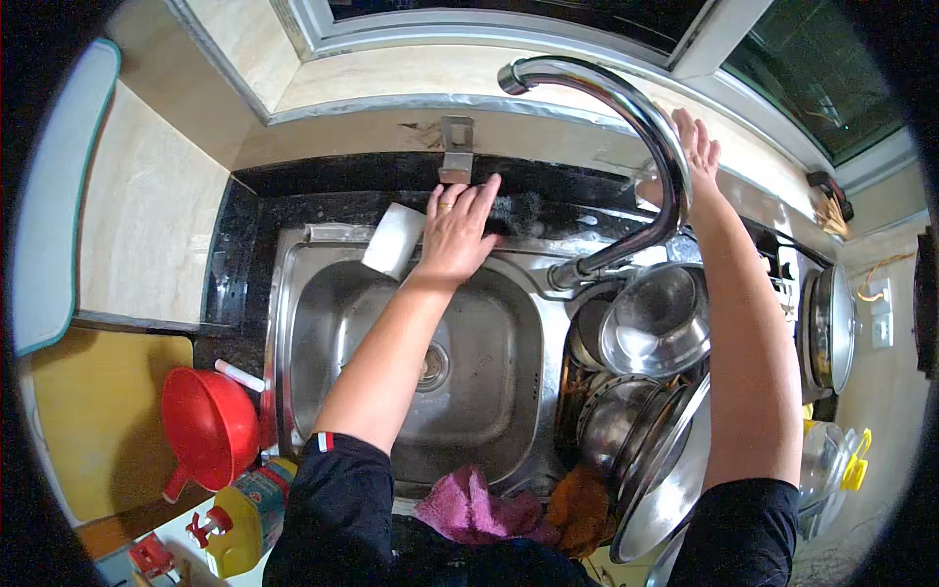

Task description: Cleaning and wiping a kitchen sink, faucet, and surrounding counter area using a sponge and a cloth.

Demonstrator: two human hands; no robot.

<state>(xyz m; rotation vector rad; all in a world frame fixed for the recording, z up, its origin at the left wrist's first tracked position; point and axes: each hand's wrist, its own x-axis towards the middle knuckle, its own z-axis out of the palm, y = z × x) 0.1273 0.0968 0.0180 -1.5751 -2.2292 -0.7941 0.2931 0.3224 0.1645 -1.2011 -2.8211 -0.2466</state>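
My left hand [456,231] reaches over the back rim of a stainless steel sink [484,411], palm down and fingers spread. It holds nothing that I can see. Just left of it a white block [394,238] leans on the sink's back edge; I cannot tell if they touch. Above the fingertips a metal bracket [456,143] is fixed to the wall. My right hand [697,150] is raised by the back wall, behind a curved chrome faucet [653,125], fingers a little apart. Its palm is hidden, and whether it touches the wall is unclear.
Steel bowls [656,323] and pans are stacked right of the sink, beneath my right forearm. A pink cloth [477,506] hangs at the front rim beside a brown cloth [579,513]. To the left are a red plastic ladle [209,425], a yellow bottle [249,521] and a yellow board [110,411].
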